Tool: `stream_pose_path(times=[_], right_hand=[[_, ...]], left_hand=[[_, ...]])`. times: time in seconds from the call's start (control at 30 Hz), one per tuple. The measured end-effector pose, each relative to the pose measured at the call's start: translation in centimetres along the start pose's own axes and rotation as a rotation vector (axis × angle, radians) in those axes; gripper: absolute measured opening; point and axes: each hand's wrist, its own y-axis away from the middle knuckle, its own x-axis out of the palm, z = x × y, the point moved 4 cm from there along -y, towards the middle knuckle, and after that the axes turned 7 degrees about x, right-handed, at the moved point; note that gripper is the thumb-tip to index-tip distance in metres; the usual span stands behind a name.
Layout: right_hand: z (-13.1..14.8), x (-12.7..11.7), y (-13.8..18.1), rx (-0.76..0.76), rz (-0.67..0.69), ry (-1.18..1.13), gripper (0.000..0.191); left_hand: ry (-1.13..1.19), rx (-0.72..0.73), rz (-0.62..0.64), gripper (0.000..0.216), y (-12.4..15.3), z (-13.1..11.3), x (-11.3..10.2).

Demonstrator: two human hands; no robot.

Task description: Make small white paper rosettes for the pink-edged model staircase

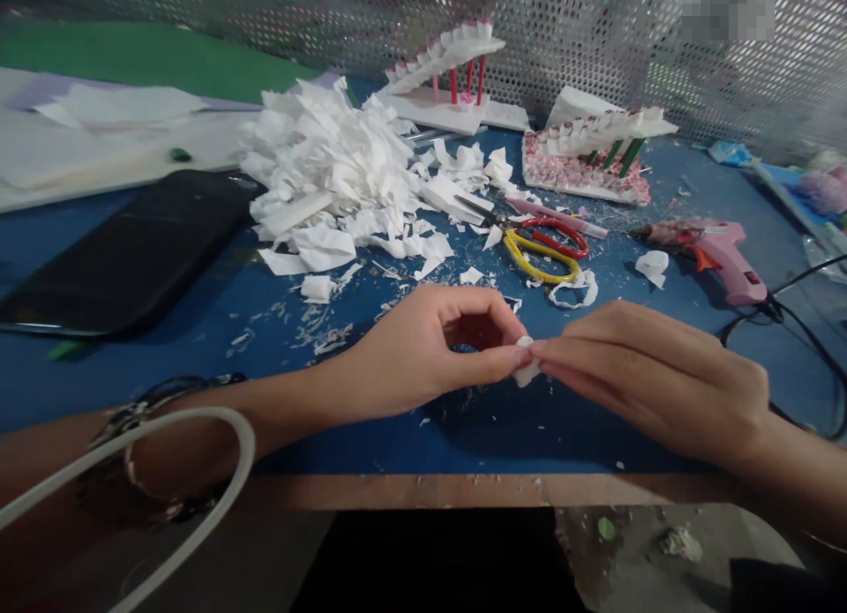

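Observation:
My left hand and my right hand meet over the blue table near its front edge. Both pinch a small white foam piece between their fingertips. The left hand curls thumb and forefinger into a ring. The right hand's fingers are pressed together on the piece from the right. Bracelets sit on my left wrist.
A heap of white foam scraps lies behind the hands. Scissors with yellow and red handles, a pink glue gun with its cord, two foam models and a black tablet are on the table. A perforated metal screen stands behind.

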Motion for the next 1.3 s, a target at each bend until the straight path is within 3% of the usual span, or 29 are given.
stream_pose_path(times=[0.2, 0.4, 0.53, 0.73, 0.93, 1.3], right_hand=[[0.7, -0.5, 0.1, -0.11, -0.035, 0.031, 0.024], [-0.1, 0.0, -1.1, 0.192, -0.014, -0.319, 0.012], [-0.7, 0.5, -1.4, 0.292, 0.026, -0.463, 0.008], [-0.6, 0.7, -1.3, 0.306, 0.01, -0.419, 0.009], [-0.6, 0.8, -1.3, 0.391, -0.042, -0.39, 0.016], [-0.6, 0.7, -1.2, 0.453, -0.063, -0.448, 0.005]], left_hand=[[0.031, 0.007, 0.04, 0.007, 0.0, -0.1, 0.2], [0.01, 0.004, 0.027, 0.006, -0.1, 0.0, 0.1], [-0.04, -0.004, 0.018, 0.009, -0.1, 0.0, 0.0], [-0.125, 0.016, -0.004, 0.011, -0.1, -0.1, -0.1], [-0.028, 0.022, 0.002, 0.011, 0.0, 0.0, 0.0], [-0.055, 0.036, -0.004, 0.005, -0.1, -0.4, -0.1]])
